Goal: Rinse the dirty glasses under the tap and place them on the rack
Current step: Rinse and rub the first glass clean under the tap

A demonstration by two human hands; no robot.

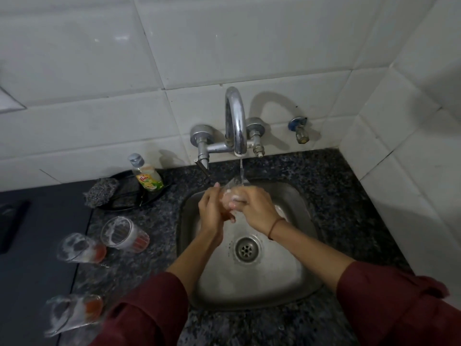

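Two hands share the job: left hand (211, 209) and right hand (255, 208) curl around one glass (230, 192) under the tap (235, 121) stream, at the sink (252, 290) back edge, hiding most of it. Three soapy glasses (124, 234) sit on the counter (336, 196) at left; the nearest is blurred, clipped by a sleeve (149, 315).

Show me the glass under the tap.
The glass held by the left hand and right hand above the sink; the other three glasses sit soapy left of it.

On the speckled worktop (336, 191), a black plate (132, 199) carries a soap bottle (147, 175) and scourer (101, 192) — a blue valve (298, 126) juts from the tiles (99, 131).
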